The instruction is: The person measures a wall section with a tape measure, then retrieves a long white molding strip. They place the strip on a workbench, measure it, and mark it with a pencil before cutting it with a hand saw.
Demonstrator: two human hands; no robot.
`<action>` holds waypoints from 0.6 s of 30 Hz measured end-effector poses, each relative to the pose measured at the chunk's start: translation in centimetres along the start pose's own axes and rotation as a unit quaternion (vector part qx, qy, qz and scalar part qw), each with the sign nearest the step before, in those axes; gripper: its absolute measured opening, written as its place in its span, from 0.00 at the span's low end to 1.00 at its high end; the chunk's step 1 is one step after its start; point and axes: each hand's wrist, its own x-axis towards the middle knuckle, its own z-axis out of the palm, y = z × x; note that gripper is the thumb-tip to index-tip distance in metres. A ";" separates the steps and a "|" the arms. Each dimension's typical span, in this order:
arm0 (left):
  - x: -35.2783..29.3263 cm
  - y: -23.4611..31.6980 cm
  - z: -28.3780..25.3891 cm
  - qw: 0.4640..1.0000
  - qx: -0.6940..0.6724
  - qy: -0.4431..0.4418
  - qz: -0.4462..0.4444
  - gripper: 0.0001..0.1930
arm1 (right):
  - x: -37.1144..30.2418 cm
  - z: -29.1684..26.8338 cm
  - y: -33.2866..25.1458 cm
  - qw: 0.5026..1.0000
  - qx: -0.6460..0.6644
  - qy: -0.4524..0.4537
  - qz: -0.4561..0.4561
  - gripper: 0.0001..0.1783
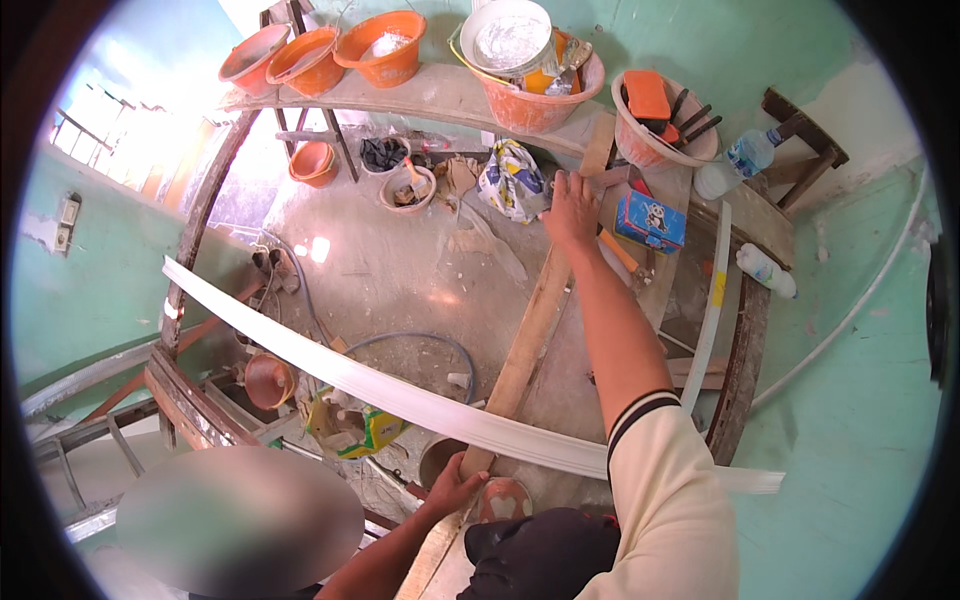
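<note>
My right arm reaches forward over a long white moulding strip (400, 397) that spans the work area. My right hand (572, 212) is closed with its fingers bent down at the far part of a narrow wooden plank (535, 325); what lies beneath the fingers is hidden. Just right of it are a flat metal blade with a red handle (637, 181) and a blue box (650, 221). Nearer my body, my left hand (457, 487) curls round the plank's left edge, below the point where the strip crosses the plank.
Orange basins (385, 62) and a white bucket of pale powder (508, 45) stand on the far bench. A tool basin (650, 145) and a water jug (735, 165) are at the right. A hose (430, 335) and scraps lie on the floor. Someone's blurred head (240, 520) is at lower left.
</note>
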 end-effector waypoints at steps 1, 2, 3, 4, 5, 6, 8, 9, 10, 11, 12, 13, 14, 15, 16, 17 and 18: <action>-0.2 0.5 -0.1 1.000 0.003 -0.002 -0.008 0.36 | 1.0 0.5 0.4 1.000 -0.011 -0.007 0.007 0.36; -0.2 0.9 0.0 1.000 0.009 -0.005 -0.012 0.37 | 1.4 1.0 1.2 0.999 -0.015 -0.032 0.000 0.33; -0.2 1.3 -0.2 1.000 0.003 -0.008 -0.009 0.37 | 1.6 1.5 2.0 0.998 -0.021 -0.057 -0.006 0.31; -0.3 1.7 -0.3 1.000 -0.003 -0.013 -0.006 0.36 | 1.6 2.0 3.1 0.996 -0.027 -0.083 -0.011 0.29; -0.5 1.7 -0.2 1.000 -0.012 -0.016 -0.009 0.36 | 1.0 2.1 3.3 0.996 -0.028 -0.075 -0.031 0.26; -0.3 1.8 -0.1 1.000 -0.016 -0.018 -0.004 0.35 | 0.4 2.2 3.5 0.996 -0.029 -0.068 -0.049 0.24; -0.2 1.7 -0.3 1.000 -0.021 -0.022 0.001 0.34 | -1.6 2.1 3.9 0.995 -0.004 -0.062 -0.078 0.21; 0.0 1.3 -0.3 0.999 -0.026 -0.024 -0.004 0.34 | -2.5 1.3 3.4 0.994 0.018 -0.059 -0.096 0.20; 0.3 0.9 -0.3 0.999 -0.032 -0.027 -0.010 0.34 | -3.6 0.6 3.0 0.991 0.039 -0.057 -0.112 0.19; 0.3 0.9 -0.3 0.999 -0.030 -0.027 -0.014 0.33 | -4.7 -0.8 2.7 0.990 0.052 -0.052 -0.118 0.19; 0.1 2.3 -0.5 0.999 -0.022 -0.028 -0.024 0.33 | -5.8 -1.9 2.4 0.989 0.067 -0.046 -0.124 0.19; -0.2 3.8 -0.7 0.999 -0.014 -0.029 -0.034 0.33 | -6.9 -2.8 2.2 0.987 0.081 -0.040 -0.131 0.19; -0.5 5.1 -0.7 0.998 -0.005 -0.033 -0.043 0.34 | -8.2 -3.8 2.7 0.986 0.084 -0.060 -0.129 0.19; -0.2 4.3 -0.7 0.998 -0.034 -0.041 -0.038 0.34 | -9.4 -4.2 2.8 0.984 0.091 -0.083 -0.130 0.19; 0.3 3.4 -0.7 0.996 -0.064 -0.048 -0.032 0.33 | -10.4 -4.5 2.7 0.981 0.098 -0.104 -0.132 0.19; 0.4 2.6 -0.7 0.994 -0.095 -0.053 -0.026 0.33 | -11.6 -4.9 2.8 0.978 0.104 -0.111 -0.140 0.19; 0.4 2.8 -0.8 0.994 -0.084 -0.053 -0.036 0.33 | -12.6 -5.2 3.4 0.975 0.111 -0.117 -0.151 0.19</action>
